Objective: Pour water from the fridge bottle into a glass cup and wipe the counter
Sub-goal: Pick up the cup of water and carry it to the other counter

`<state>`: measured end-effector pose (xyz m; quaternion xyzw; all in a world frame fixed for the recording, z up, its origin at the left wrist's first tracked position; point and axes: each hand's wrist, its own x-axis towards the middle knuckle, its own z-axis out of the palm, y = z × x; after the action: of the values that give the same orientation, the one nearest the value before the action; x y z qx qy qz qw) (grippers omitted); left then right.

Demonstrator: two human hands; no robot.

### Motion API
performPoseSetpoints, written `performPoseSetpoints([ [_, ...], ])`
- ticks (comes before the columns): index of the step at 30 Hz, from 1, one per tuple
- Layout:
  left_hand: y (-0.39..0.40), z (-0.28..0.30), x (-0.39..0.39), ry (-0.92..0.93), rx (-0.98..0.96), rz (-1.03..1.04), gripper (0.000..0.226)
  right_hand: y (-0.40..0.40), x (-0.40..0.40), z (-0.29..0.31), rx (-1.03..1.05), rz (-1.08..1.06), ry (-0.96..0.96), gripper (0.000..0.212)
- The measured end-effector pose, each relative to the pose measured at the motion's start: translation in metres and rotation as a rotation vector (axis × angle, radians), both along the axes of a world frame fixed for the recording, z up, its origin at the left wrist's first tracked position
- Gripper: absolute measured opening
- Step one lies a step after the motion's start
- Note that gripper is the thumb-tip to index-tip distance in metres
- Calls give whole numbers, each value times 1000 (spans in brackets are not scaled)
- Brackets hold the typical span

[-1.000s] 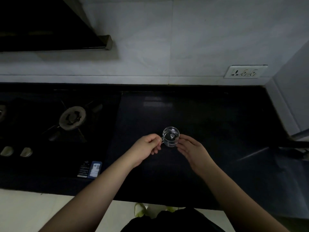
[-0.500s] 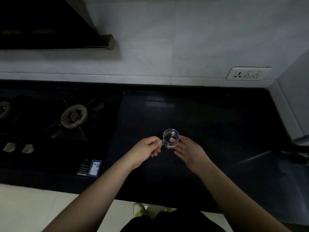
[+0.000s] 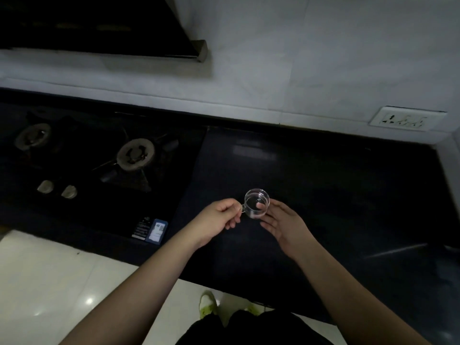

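A small clear glass cup (image 3: 256, 204) with a side handle is over the dark counter (image 3: 323, 185), near its middle. My left hand (image 3: 219, 217) pinches the handle on the cup's left side. My right hand (image 3: 283, 224) has its fingers straight and touches the cup's right side and underside. Whether the cup rests on the counter or is lifted slightly I cannot tell. No bottle is in view.
A gas hob (image 3: 99, 165) with two burners and two knobs (image 3: 57, 189) fills the counter's left part. A black hood (image 3: 99, 26) hangs above it. A wall socket (image 3: 408, 119) sits at the back right. The pale floor (image 3: 62, 282) and my shoes (image 3: 207, 305) show below the counter edge.
The view has swung to the right and tilted, so the hob shows more. Both hands stay at the cup, and my right fingers have slipped further under it.
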<state>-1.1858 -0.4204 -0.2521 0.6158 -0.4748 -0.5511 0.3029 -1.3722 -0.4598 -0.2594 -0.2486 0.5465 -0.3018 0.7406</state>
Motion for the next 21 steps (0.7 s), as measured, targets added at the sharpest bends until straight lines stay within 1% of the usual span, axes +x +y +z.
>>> performPoseSetpoints([
  [6,27,3,27,30,-39,91,31,13,30,5,-55,122,-6,42],
  [11,61,5,54,44,-50,176,32,33,60,8,-83,206,-14,36],
  [17,120,12,100,28,-78,256,31,76,114,14,-102,316,11,33],
  [21,169,18,132,41,-73,329,31,116,153,18,-123,365,21,27],
])
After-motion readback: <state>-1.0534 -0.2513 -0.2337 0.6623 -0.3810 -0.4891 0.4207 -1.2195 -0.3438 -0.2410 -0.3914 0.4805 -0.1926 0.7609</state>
